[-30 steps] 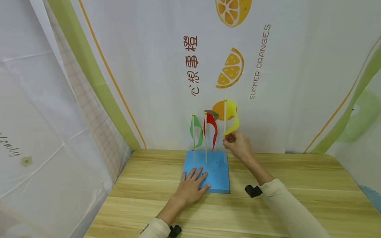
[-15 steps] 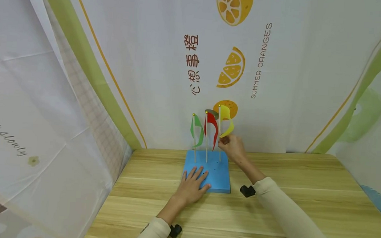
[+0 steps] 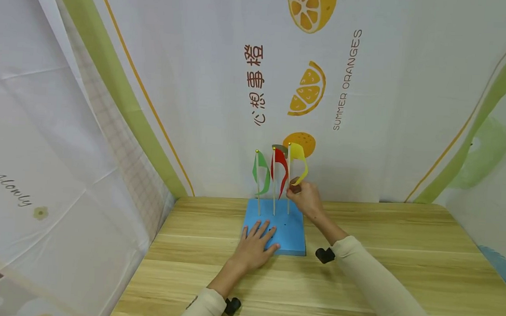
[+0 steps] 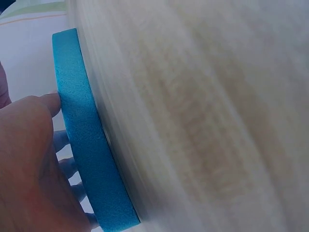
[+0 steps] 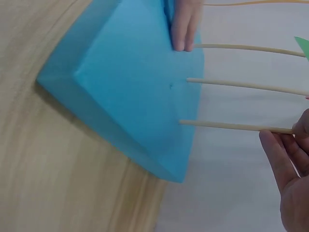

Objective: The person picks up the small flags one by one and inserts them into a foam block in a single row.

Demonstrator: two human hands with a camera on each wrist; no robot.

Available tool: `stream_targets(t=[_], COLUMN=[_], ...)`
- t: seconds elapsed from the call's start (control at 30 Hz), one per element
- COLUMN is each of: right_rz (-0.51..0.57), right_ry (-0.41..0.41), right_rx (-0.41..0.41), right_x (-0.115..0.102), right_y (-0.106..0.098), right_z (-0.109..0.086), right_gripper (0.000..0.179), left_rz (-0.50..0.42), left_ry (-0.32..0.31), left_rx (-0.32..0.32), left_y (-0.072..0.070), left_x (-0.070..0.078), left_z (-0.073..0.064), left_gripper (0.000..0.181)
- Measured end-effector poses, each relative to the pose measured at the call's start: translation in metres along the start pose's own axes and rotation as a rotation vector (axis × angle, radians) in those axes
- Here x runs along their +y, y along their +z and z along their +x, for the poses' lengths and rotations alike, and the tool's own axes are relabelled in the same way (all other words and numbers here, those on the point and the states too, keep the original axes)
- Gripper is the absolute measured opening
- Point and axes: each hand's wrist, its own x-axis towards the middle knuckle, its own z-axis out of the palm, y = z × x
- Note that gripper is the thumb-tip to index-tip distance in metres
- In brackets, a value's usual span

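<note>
In the head view my right hand (image 3: 306, 199) pinches the thin wooden stick of a yellow flag (image 3: 298, 152). The stick (image 5: 222, 125) stands with its lower end at the top face of a blue foam block (image 3: 293, 241); how deep it goes cannot be told. Left of it, a red flag (image 3: 281, 162) and a green flag (image 3: 261, 170) stand in a row on the same block. My left hand (image 3: 254, 247) lies with fingers spread on the block's front left part. In the left wrist view its fingertips touch the block's upper face (image 4: 89, 121).
Small dark holes (image 3: 285, 224) mark the block's top. The block rests on a wood-grain table (image 3: 358, 290) near its back edge. A white curtain (image 3: 195, 101) printed with oranges hangs right behind the flags. Black wrist cameras (image 3: 325, 255) sit at both sleeves.
My right hand has carried the yellow flag left and down, closer to the red one, and its stick's end has come to the block. The left hand stays in place.
</note>
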Motion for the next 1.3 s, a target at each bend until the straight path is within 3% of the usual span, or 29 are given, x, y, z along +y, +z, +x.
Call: stream_targets(t=[0.53, 0.87, 1.3], right_rz=[0.003, -0.017, 0.015], right_ry=[0.018, -0.012, 0.008], right_rx=[-0.004, 0.007, 0.042], right_x=[0.008, 0.011, 0.018], right_y=[0.005, 0.002, -0.022], right_z=[-0.008, -0.011, -0.022], right_gripper=[0.016, 0.018, 0.006], left_rz=[-0.005, -0.003, -0.01], left_ry=[0.004, 0.01, 0.01], left_rx=[-0.009, -0.002, -0.015], left_y=[0.001, -0.002, -0.002], left_x=[0.001, 0.002, 0.0], left_z=[0.0, 0.0, 0.004], left_gripper=[0.064, 0.063, 0.064])
